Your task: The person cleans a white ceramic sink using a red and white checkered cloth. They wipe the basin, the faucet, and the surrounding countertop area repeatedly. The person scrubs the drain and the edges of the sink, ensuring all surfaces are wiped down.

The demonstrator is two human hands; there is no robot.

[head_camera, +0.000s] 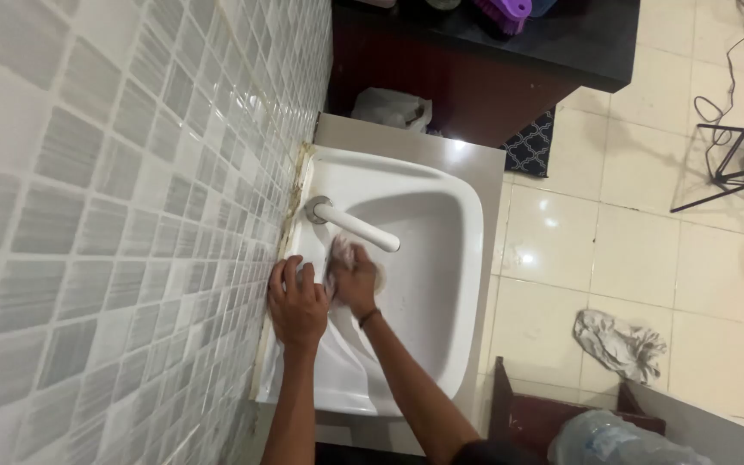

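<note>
Over a white sink, the left hand braces on the rim by the wall; the right hand, grip apparently closed on a foamy pad, scrubs below the white tap.

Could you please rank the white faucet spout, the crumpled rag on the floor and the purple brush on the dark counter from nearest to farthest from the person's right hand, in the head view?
From the right hand:
1. White faucet spout, just above the hand, over the sink.
2. Crumpled rag, on the floor tiles, off to the right.
3. Purple brush, on the dark counter at the top edge.
</note>
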